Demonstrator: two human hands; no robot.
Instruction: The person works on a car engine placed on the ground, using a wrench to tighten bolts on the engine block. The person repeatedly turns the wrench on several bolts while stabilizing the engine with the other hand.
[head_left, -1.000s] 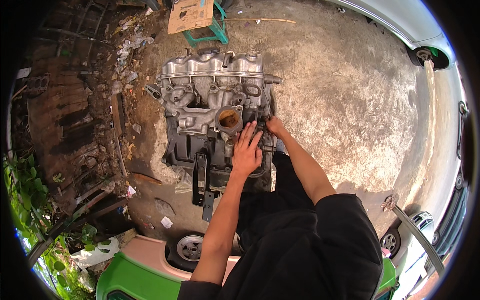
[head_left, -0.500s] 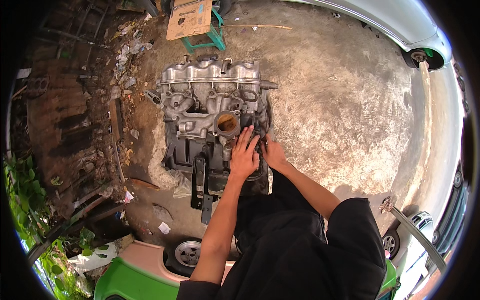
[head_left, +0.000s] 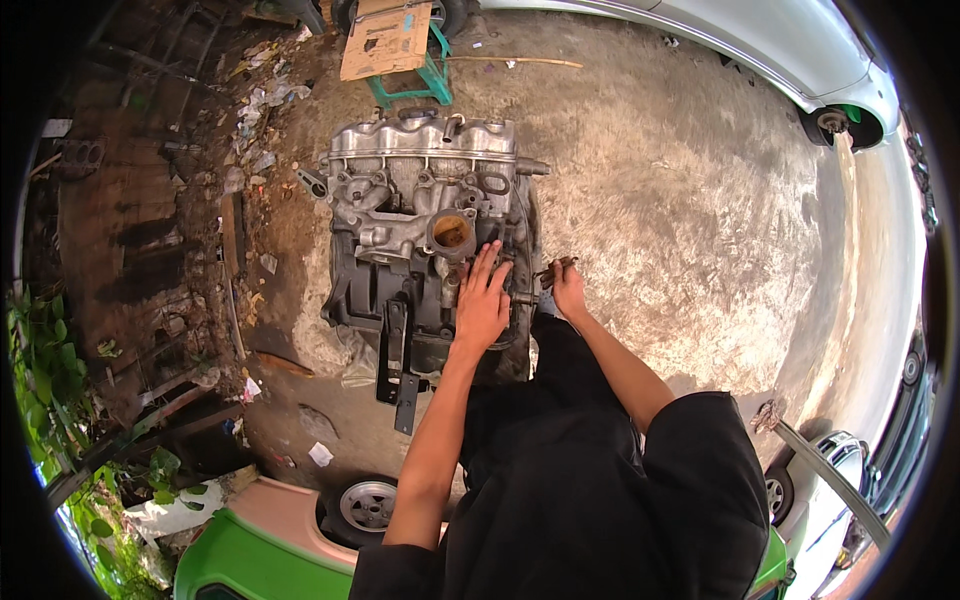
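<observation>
green stool (head_left: 437,76) beyond, engine (head_left: 386,236) under spread left hand (head_left: 482,308), right hand (head_left: 568,291) pinching dark part (head_left: 547,274)

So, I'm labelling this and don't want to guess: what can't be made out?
In the head view:
Dark piece in the right hand: small, partly covered by that hand; kind unclear.
Engine beneath the left hand: covered by it.
Green car: cut off by the lower edge, partly behind the black shirt.
Silver car: cut off by the top edge.
</observation>
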